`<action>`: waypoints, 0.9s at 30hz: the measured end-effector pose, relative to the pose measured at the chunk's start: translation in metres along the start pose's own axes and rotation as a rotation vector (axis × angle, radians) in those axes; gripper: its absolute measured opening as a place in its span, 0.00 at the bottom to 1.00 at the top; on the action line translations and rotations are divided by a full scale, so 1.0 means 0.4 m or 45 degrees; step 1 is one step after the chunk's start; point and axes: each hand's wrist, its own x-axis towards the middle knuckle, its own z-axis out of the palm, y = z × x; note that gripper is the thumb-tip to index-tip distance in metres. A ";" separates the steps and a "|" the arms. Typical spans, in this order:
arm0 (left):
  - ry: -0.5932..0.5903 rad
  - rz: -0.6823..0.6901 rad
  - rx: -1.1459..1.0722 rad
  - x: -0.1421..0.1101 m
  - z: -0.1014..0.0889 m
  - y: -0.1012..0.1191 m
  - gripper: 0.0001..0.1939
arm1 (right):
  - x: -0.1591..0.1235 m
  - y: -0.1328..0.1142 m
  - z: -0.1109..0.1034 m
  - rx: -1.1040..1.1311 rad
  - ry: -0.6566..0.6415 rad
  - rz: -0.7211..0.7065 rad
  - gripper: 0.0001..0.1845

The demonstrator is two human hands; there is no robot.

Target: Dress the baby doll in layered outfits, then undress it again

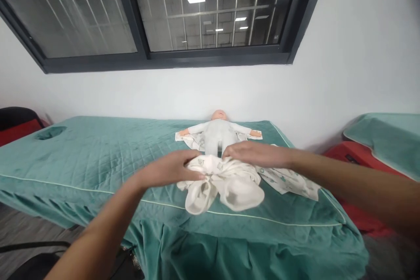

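Note:
A small pair of white footed baby pants (226,173) with a faint print is bunched up between my hands, its two foot ends facing me. My left hand (175,168) pinches the left side of the waistband between thumb and fingers. On the other side, my right hand (252,153) grips the top right of the waistband, its fingertips partly hidden by the cloth. Just beyond lies a baby doll (218,133) on its back in a pale suit, arms spread, head toward the wall. A white printed garment (193,141) is spread under its arms.
Another white printed cloth (292,181) lies to the right, partly under my right forearm. Everything rests on a bed with a green quilted cover (108,153). Red furniture (357,157) stands at the right, a barred window (213,13) above, and a dark cable (36,245) lower left.

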 end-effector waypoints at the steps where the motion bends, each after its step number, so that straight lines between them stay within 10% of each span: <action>1: -0.045 0.028 0.061 -0.006 -0.032 0.024 0.20 | 0.000 -0.026 -0.023 -0.059 -0.004 0.005 0.27; 7: 0.188 0.106 0.383 -0.041 -0.169 0.190 0.22 | -0.005 -0.195 -0.124 -0.248 0.035 -0.004 0.31; 14: 0.325 0.143 0.624 -0.042 -0.195 0.305 0.22 | -0.034 -0.326 -0.186 -0.449 0.103 -0.021 0.24; 27: 0.507 0.331 -0.251 -0.020 -0.107 0.179 0.16 | -0.115 -0.226 -0.206 -0.386 0.166 0.070 0.16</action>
